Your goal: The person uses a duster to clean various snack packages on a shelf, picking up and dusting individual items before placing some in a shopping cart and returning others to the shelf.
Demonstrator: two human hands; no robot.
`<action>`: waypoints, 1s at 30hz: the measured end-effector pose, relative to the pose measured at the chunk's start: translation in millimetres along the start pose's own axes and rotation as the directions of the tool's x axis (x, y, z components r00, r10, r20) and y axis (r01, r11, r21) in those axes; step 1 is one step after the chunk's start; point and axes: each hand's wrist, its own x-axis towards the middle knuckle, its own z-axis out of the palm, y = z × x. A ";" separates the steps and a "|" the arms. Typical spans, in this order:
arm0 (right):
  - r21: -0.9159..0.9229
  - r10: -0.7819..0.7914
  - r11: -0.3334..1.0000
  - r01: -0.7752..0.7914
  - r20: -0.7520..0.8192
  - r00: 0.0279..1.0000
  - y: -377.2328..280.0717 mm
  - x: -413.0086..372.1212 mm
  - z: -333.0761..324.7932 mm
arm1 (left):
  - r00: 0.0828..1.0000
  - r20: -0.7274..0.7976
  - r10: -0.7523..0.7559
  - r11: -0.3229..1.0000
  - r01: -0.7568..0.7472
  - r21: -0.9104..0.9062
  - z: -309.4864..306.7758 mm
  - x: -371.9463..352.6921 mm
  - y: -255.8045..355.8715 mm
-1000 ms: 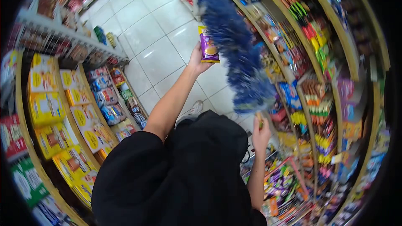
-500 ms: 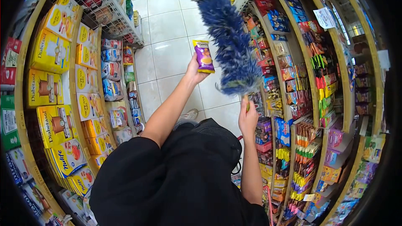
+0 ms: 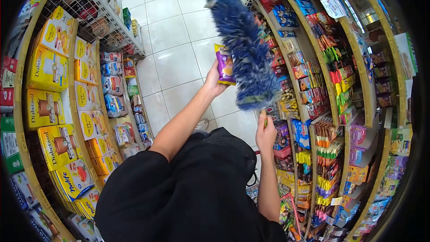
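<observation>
My left hand (image 3: 216, 79) is closed on a purple and yellow snack packet (image 3: 224, 66), held out over the aisle floor. Part of the packet is hidden behind a fluffy blue duster (image 3: 245, 49). The duster's handle (image 3: 264, 117) is in my right hand (image 3: 266, 132), fingers wrapped round it near the fluffy end. Its head points up and away from me, leaning left, and overlaps the packet's right side in this view.
Shelves with yellow boxes (image 3: 48, 69) and bagged goods (image 3: 115, 85) line the left. On the right, shelves hold many small snack packets (image 3: 327, 134). White floor tiles (image 3: 172, 33) run between them. A red basket handle (image 3: 294, 206) shows beside my right arm.
The packet has shifted right and slightly down, so the duster now covers part of it. My right hand and the duster sit a little lower. The view has turned slightly.
</observation>
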 end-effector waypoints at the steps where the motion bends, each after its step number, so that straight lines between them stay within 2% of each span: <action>1: -0.032 -0.003 0.999 0.004 0.021 1.000 -0.9 -4.7 -2.9 | 1.000 -0.005 -0.006 1.000 0.006 -0.004 18.1 -5.0 0.8; 3: -0.092 0.002 0.996 0.002 0.051 0.999 -0.3 -12.4 -6.9 | 0.998 0.013 -0.055 0.981 0.052 0.186 6.8 7.4 -9.1; 4: -0.201 -0.020 0.979 0.025 0.028 0.999 8.3 -10.5 -2.4 | 0.998 -0.026 -0.064 0.975 0.068 0.211 12.7 6.2 -14.0; 6: -0.233 0.017 0.972 -0.022 -0.021 1.000 19.4 -1.7 1.0 | 0.992 -0.100 -0.078 0.960 0.101 0.260 27.1 -0.2 -23.7; 8: -0.263 0.052 0.962 -0.067 -0.062 0.997 17.7 6.0 -2.5 | 0.986 -0.034 -0.165 0.979 0.168 0.113 26.4 -0.5 -23.2; 11: -0.114 0.101 0.987 -0.114 -0.111 0.989 19.4 3.1 -10.8 | 0.953 0.086 -0.290 0.955 0.294 -0.036 17.2 -11.0 -9.7; 13: -0.049 0.104 0.993 -0.109 -0.106 0.989 22.8 -1.6 -15.1 | 0.958 -0.050 -0.281 0.959 0.279 -0.040 28.1 -17.9 -4.5; 15: 0.053 0.110 0.993 -0.105 -0.100 0.989 15.1 -9.1 -23.1 | 0.966 -0.006 -0.259 0.965 0.259 0.033 12.3 -2.0 0.1; 16: 0.047 0.114 0.993 -0.111 -0.068 0.991 13.5 -10.6 -27.0 | 0.968 0.012 -0.252 0.966 0.250 0.070 11.4 -1.8 2.7; 19: 0.055 0.068 0.996 -0.065 -0.049 0.996 -3.1 -18.0 -35.0 | 0.997 -0.006 -0.079 0.935 0.076 0.347 12.2 -5.2 4.4; 20: 0.014 0.044 0.999 -0.044 -0.042 0.998 -4.6 -19.6 -32.8 | 0.990 0.054 -0.127 0.954 0.107 0.279 7.8 -3.0 6.8; 23: -0.152 -0.018 0.988 0.015 -0.016 1.000 -5.4 -19.9 -28.3 | 0.987 -0.153 -0.046 0.962 0.085 0.258 18.8 -3.5 -17.0; 24: -0.232 -0.034 0.972 0.032 -0.007 0.999 -4.4 -14.9 -25.7 | 0.994 -0.107 -0.018 0.944 0.052 0.325 18.2 -8.8 -25.5; 25: -0.310 -0.051 0.950 0.049 0.002 0.999 -3.2 -9.3 -21.4 | 0.990 -0.133 -0.049 0.858 0.110 0.501 23.5 -19.2 -26.1; 27: -0.301 -0.019 0.954 0.003 -0.050 0.999 12.9 8.8 -8.7 | 0.978 -0.192 -0.086 0.584 0.206 0.785 40.8 -42.0 -19.6; 30: -0.267 0.133 0.952 -0.152 -0.089 0.987 30.4 29.6 -0.3 | 0.985 -0.057 -0.163 0.601 0.145 0.786 17.2 -49.7 -33.6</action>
